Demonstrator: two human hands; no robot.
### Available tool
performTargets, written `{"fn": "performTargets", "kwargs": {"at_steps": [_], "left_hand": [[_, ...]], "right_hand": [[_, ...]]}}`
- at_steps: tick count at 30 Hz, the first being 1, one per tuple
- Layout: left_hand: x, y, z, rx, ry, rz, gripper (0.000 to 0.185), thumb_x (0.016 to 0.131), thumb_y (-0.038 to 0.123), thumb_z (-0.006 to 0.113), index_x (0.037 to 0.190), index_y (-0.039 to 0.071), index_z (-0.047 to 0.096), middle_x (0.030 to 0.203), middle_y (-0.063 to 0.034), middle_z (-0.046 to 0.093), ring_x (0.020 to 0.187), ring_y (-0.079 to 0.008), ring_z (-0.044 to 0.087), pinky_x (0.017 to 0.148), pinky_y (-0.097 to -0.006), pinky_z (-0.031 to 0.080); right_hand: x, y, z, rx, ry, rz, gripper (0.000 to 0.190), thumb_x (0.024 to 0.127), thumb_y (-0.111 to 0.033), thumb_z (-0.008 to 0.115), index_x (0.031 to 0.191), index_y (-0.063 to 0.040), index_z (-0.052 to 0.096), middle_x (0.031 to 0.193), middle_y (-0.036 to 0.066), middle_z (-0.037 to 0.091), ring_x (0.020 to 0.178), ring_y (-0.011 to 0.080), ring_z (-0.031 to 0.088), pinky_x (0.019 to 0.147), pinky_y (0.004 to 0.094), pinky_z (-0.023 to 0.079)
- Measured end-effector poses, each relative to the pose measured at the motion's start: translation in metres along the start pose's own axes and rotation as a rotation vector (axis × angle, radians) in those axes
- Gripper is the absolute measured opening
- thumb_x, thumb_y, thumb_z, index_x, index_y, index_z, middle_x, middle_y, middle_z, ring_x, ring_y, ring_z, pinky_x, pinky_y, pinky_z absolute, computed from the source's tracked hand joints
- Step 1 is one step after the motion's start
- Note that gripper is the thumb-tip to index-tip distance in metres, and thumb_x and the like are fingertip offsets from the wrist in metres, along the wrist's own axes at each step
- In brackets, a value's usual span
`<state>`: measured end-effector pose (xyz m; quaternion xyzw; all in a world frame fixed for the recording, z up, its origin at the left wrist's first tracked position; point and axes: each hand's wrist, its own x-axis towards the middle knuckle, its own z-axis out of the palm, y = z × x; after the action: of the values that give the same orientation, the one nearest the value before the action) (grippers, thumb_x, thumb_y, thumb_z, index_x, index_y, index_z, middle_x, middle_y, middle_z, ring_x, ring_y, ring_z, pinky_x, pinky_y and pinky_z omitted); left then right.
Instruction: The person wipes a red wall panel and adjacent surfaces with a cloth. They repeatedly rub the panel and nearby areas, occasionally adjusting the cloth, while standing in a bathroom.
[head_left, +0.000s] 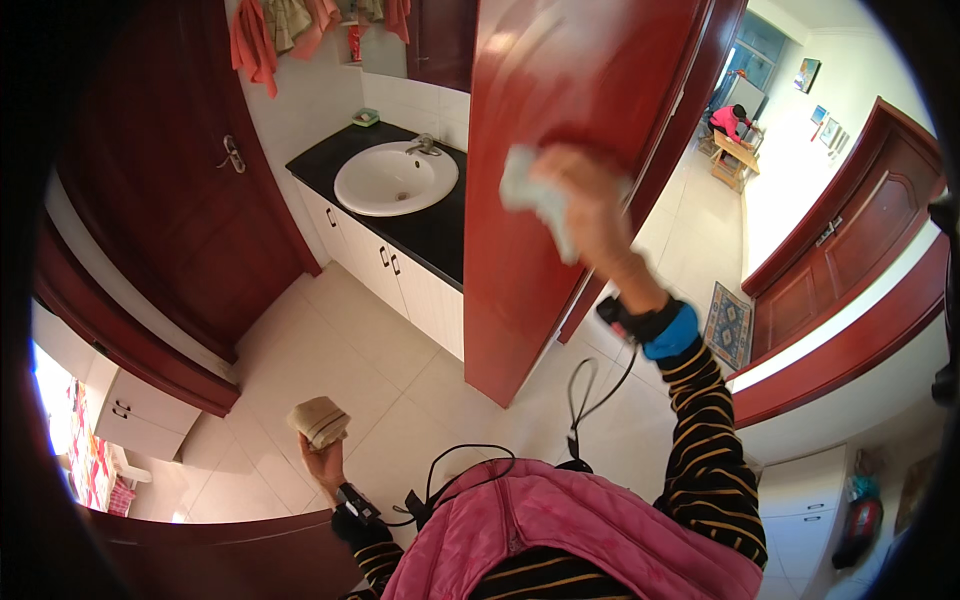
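Observation:
My right hand (581, 191), blurred, holds a pale grey cloth (525, 184) against the red door panel (510, 300) in front of me. The upper part of the panel shows whitish streaks. Low on the left, my left hand (322, 461) holds up a folded beige cloth (319, 421) with dark stripes, above the tiled floor. Both wrists wear black straps with devices and cables.
Left of the panel, a white washbasin (396, 178) is set in a black countertop (442, 240) over white cabinets. A dark red door (172, 172) stands at the left. Down the hallway, a person in pink (727, 120) bends by a small wooden table (736, 152). A patterned mat (727, 325) lies at the right.

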<state>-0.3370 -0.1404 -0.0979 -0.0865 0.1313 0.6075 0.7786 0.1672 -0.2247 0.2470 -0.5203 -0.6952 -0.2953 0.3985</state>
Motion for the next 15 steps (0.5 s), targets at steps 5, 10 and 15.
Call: {"fn": "performTargets", "kwargs": {"at_steps": [5,10,15], "left_hand": [[0.028,-0.022,-0.007,0.045,-0.258,-0.084,0.046,0.093,0.031,0.057,0.129,0.003,0.05,0.132,-0.0153,0.052,0.123,-0.0312,0.047,0.106,-0.051,0.032],[0.04,-0.035,0.005,0.01,-0.221,-0.126,0.038,0.092,0.026,0.059,0.122,0.002,0.056,0.124,-0.0132,0.058,0.112,-0.0268,0.055,0.097,-0.0428,0.044],[0.048,-0.038,0.009,-0.031,-0.153,-0.134,0.03,0.092,0.02,0.059,0.117,0.002,0.059,0.118,-0.0118,0.062,0.107,-0.0248,0.059,0.094,-0.0387,0.047]], "right_hand": [[0.126,-0.011,-0.099,-0.585,0.553,-0.331,0.049,0.077,0.007,0.056,0.122,-0.014,0.06,0.13,0.008,0.054,0.123,0.0278,0.047,0.104,0.0419,0.034],[0.168,-0.019,-0.081,-0.937,0.317,-0.133,0.041,0.078,-0.011,0.063,0.119,-0.008,0.058,0.134,0.016,0.047,0.126,0.0356,0.04,0.104,0.0474,0.029],[0.142,0.016,-0.018,-0.843,0.167,-0.206,0.045,0.077,-0.006,0.063,0.121,-0.013,0.058,0.137,0.009,0.046,0.129,0.03,0.039,0.104,0.046,0.031]]}}
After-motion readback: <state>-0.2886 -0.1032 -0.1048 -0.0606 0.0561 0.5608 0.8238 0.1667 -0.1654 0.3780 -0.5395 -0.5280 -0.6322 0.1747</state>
